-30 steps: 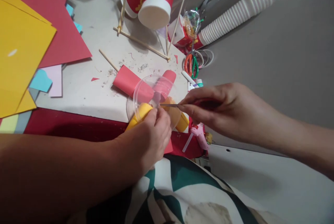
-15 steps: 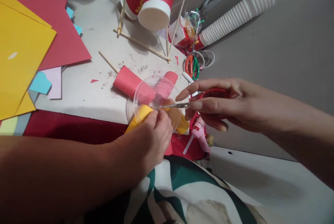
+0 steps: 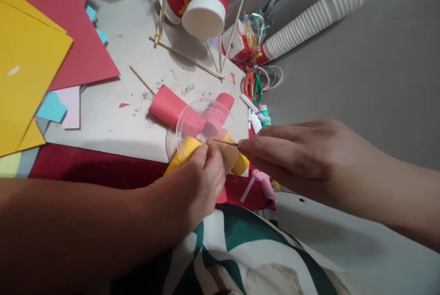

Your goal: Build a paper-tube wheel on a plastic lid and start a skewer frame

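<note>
My left hand (image 3: 202, 180) is closed on the near edge of a round clear plastic lid (image 3: 178, 125). Curled pieces of red paper (image 3: 169, 106) and yellow paper (image 3: 242, 164) spread out around the lid like blades; how they are joined is hard to make out. In my right hand (image 3: 309, 153) is a pair of scissors (image 3: 224, 142), its handles hidden by the fingers. The thin metal tip points left, over the middle of the lid, close to the left fingertips. A wooden stick (image 3: 141, 79) juts out from behind one red piece.
Beyond the lid stands a wooden stick frame (image 3: 187, 58) with red paper cups (image 3: 203, 16). Orange-and-green-handled scissors (image 3: 252, 86) and a long stack of cups (image 3: 319, 13) lie to the right. Yellow sheets (image 3: 30, 70) and red sheets (image 3: 80, 34) cover the left. A pink glue gun (image 3: 264, 184) is near the right hand.
My right hand has turned over, back upward, with its fingers drawn together; the red scissor handles no longer show. The left hand and the lid have stayed almost still.
</note>
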`<state>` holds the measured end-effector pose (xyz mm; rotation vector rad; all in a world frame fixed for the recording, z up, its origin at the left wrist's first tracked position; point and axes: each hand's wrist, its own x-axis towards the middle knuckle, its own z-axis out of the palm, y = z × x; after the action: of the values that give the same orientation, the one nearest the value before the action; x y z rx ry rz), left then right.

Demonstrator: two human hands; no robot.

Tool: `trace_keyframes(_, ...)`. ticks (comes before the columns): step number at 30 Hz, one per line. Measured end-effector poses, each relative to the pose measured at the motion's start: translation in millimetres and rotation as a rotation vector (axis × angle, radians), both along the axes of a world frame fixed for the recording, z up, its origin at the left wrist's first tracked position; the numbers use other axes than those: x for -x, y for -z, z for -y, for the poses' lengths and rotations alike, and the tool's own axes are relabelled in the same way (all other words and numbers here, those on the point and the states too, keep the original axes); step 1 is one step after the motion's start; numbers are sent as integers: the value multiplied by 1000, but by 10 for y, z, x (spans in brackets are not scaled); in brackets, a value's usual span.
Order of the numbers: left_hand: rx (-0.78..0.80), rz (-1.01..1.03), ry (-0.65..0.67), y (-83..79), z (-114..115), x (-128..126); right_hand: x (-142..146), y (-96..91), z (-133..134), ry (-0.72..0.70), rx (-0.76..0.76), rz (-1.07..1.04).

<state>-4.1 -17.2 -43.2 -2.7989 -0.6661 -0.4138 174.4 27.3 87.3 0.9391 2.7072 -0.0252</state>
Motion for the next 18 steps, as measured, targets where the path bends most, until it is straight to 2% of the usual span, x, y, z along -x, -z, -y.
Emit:
trace_keyframes(3, 2, 2, 9, 0, -9, -10, 52, -8, 9, -172, -29, 74)
trace_keyframes(4, 3, 3, 12, 0, -12, -14, 85, -9, 10, -191, -23, 88)
trace_keyframes(6, 5, 0, 15, 0, -13, -22, 159, -5, 11, -160, 18, 95)
trace_keyframes(7, 7, -6, 11, 1, -11, -25, 196, 0, 9, -102, 38, 71)
trace_keyframes(10, 13, -14, -16, 8, 1, -35, 275, 21, -17, 244, 161, -85)
trace_keyframes(15, 12, 14, -35, 19, 14, -41, 273, 64, -128, 1043, 496, -351)
trace_keyframes(16, 3, 10, -39, 20, 15, -40, 258, 75, -147, 1160, 561, -411)
trace_keyframes(18, -20, -3, -43, 21, 15, -34, 226, 94, -170, 1303, 675, -541)
